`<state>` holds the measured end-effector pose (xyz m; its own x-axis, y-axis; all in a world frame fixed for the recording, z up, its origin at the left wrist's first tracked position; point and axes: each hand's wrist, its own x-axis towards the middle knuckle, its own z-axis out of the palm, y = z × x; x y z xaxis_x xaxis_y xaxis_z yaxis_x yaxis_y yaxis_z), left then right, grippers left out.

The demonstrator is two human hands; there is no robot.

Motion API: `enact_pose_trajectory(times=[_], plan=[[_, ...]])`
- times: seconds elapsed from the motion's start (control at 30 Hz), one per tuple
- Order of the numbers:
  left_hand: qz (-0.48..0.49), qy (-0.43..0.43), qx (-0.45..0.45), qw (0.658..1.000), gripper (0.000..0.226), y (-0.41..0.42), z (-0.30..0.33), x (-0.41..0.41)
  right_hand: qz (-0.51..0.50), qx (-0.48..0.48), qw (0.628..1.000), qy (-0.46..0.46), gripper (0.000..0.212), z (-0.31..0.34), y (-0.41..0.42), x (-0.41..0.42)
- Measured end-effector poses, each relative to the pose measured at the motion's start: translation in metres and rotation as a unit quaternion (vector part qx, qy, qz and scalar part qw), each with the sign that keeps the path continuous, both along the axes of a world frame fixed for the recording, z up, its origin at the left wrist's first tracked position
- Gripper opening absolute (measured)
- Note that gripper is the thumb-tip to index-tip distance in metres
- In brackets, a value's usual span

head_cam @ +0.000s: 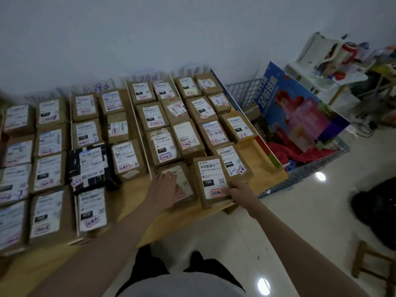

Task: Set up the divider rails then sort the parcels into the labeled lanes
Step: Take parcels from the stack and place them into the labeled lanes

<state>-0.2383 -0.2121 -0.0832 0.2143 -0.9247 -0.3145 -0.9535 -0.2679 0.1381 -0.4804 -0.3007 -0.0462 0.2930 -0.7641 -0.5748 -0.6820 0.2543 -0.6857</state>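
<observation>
The right hand pinches the brown cardboard parcel labelled 15H at the wooden tabletop's front edge; the left hand rests spread on its neighbour parcel. Sorting looks nearly finished; next, seat it squarely in lane

Before you sit brown parcels bearing white labels on a tan table. One black parcel breaks the rows, beside a blue poster.
</observation>
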Motion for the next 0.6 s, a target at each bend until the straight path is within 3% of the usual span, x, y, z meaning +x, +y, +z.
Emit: enact_pose_trajectory(times=[0.2, 0.4, 0.6], plan=[[0.010, -0.033, 0.039, 0.999, 0.049, 0.009, -0.014, -0.021, 0.070, -0.029, 0.997, 0.025, 0.027, -0.012, -0.023, 0.006], [0.026, -0.043, 0.052, 0.997, 0.055, 0.010, -0.024, -0.025, 0.141, -0.080, 0.981, 0.106, 0.028, -0.022, -0.043, 0.024], [0.047, -0.049, 0.041, 0.997, 0.049, 0.007, -0.024, -0.026, 0.147, -0.070, 0.981, 0.107, 0.032, -0.038, -0.059, 0.037]])
